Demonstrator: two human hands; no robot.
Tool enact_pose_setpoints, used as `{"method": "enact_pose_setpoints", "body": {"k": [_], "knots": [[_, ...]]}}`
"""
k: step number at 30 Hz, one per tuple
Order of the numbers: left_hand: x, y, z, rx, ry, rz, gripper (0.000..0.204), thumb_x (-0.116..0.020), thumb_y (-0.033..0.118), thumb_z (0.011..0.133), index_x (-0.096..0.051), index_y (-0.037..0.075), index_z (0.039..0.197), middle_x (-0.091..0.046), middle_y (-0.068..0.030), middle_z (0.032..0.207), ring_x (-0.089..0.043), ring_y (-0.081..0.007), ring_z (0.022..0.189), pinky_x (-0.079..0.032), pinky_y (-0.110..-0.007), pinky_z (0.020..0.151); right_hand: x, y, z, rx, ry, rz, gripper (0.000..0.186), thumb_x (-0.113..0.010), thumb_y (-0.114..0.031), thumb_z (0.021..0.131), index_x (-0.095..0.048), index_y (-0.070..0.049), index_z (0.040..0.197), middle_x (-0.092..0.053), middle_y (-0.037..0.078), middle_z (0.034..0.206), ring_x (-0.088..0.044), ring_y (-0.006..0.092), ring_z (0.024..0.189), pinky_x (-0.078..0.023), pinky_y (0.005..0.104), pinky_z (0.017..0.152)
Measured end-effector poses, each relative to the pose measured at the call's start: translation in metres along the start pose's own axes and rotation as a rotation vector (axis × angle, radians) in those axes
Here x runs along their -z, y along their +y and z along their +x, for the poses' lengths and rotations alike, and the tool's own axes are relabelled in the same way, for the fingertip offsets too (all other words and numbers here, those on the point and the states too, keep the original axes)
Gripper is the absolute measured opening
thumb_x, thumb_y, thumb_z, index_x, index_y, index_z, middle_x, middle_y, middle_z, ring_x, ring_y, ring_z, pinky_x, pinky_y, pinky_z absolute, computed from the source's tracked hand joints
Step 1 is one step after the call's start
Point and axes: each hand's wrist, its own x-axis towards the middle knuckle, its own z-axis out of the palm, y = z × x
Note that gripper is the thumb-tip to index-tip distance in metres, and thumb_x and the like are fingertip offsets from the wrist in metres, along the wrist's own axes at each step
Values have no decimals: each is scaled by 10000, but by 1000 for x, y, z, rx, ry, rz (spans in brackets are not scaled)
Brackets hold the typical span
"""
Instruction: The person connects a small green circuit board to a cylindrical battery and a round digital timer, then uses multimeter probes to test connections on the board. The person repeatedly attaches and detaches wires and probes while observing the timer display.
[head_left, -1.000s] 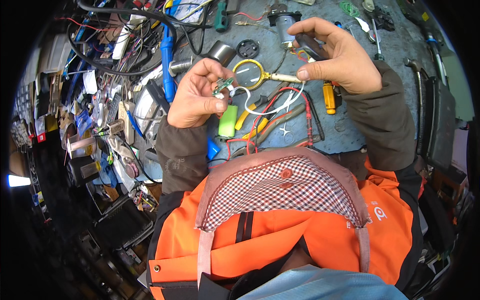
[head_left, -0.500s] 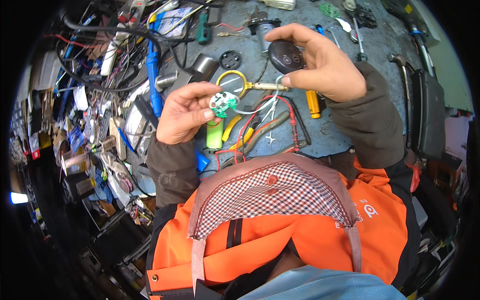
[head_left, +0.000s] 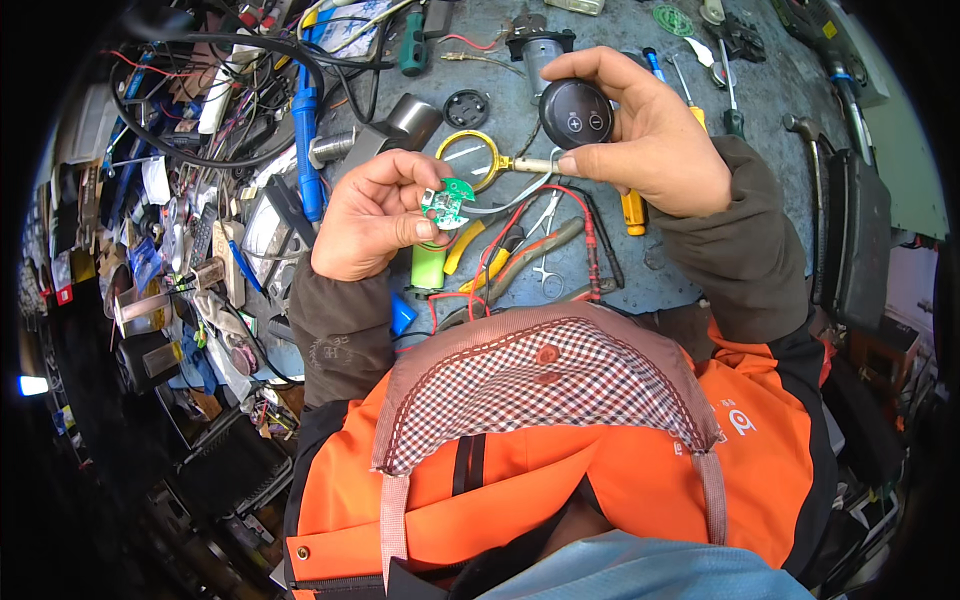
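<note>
Between the thumb and fingers of my left hand (head_left: 378, 215) is a small green circuit board (head_left: 450, 203). My right hand (head_left: 650, 135) grips a round black control knob (head_left: 577, 113) with plus and minus marks, its marked face toward me. A pale flat cable (head_left: 535, 188) runs from the board to the knob. Below the board stands a bright green cylindrical battery (head_left: 428, 267), partly hidden by my left hand. A yellow-rimmed magnifying glass (head_left: 468, 160) lies on the bench behind the cable.
Pliers (head_left: 530, 262), small scissors (head_left: 547, 270) and red test leads (head_left: 590, 240) lie near my apron. A yellow screwdriver handle (head_left: 634, 213) is under my right wrist. Farther off are a motor (head_left: 541, 65) and a black round cap (head_left: 466, 108). A hammer (head_left: 808, 150) lies right; tangled cables (head_left: 215, 150) crowd the left.
The circuit board has turned in my left hand, showing more of its green face. The knob has tilted so its plus and minus marks face me more.
</note>
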Motion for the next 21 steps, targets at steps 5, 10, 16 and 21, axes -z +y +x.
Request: {"method": "enact_pose_setpoints", "body": {"k": [5, 10, 16, 21], "knots": [[2, 0, -1, -15, 11, 35, 383, -790, -94, 824, -594, -23, 1145, -660, -135, 1183, -727, -195, 949, -635, -319, 816, 0, 2, 1, 8, 56, -53, 614, -773, 49, 796, -550, -52, 1360, -603, 48, 1145, -617, 95, 989, -545, 231, 726], [1, -1, 4, -91, 67, 52, 364, -741, -79, 885, -570, -39, 1204, -621, -170, 1280, -715, -191, 970, -648, -303, 784, -2, -1, 0, 23, 45, -39, 625, -773, 58, 800, -549, -53, 1372, -598, 40, 1183, -603, 104, 1043, -539, 234, 785], [-6, 1, 2, -106, 105, 99, 344, -707, -115, 894, -602, -22, 1208, -687, -128, 1161, -722, -187, 945, -632, -317, 785, 1, -3, 0, -43, 35, -51, 641, -775, 59, 802, -538, -55, 1387, -597, 41, 1193, -601, 108, 1058, -539, 242, 826], [-3, -4, 4, -135, 86, 100, 296, -709, -101, 891, -606, -28, 1158, -606, -222, 1316, -707, -171, 908, -625, -276, 738, 2, -3, -2, -73, 53, -107, 633, -787, -7, 812, -544, -94, 1389, -614, 32, 1153, -606, 54, 870, -490, 190, 582]]}}
